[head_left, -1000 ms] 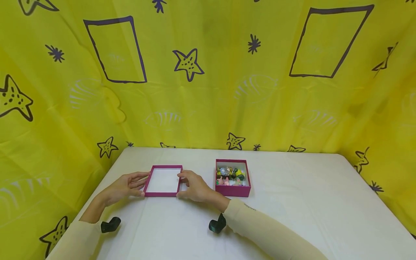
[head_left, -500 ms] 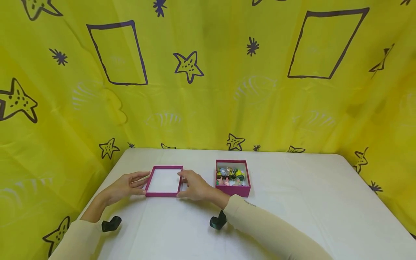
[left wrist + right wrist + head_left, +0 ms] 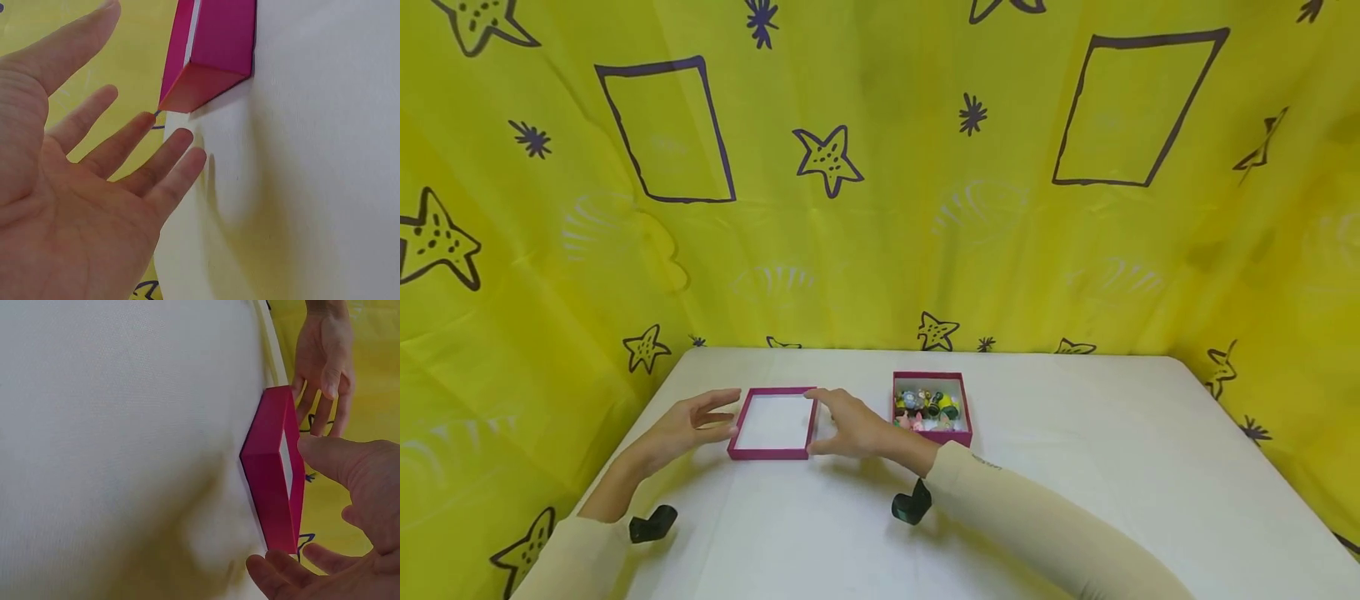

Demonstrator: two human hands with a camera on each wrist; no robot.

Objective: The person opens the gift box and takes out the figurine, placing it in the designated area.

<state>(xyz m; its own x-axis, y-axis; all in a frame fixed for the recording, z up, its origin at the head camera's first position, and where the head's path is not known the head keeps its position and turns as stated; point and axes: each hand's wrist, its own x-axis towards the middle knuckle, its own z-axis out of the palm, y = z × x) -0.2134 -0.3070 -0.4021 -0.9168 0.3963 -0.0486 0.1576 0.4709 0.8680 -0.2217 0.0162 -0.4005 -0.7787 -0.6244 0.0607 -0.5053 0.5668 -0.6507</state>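
Note:
A shallow magenta box lid (image 3: 767, 454) with a white inside lies hollow side up on the table. Just off its left edge is my left hand (image 3: 681, 427), fingers spread and holding nothing; the left wrist view shows a gap between these fingers (image 3: 172, 144) and the lid's corner (image 3: 222, 37). My right hand (image 3: 850, 427) curves loosely around the lid's right side, thumb and fingers apart. In the right wrist view its thumb overlaps the lid's rim (image 3: 294, 506); whether it touches cannot be told.
A deeper magenta box (image 3: 958, 437) stands to the right, behind the right wrist, holding several small colourful figurines (image 3: 928, 404). A white cloth covers the table (image 3: 1075, 467). Yellow patterned curtains (image 3: 880, 250) hang behind and at both sides.
My left hand has drawn slightly off the lid's left edge, and its thumb no longer meets the corner. The right hand has loosened a little. The lid stays on the table.

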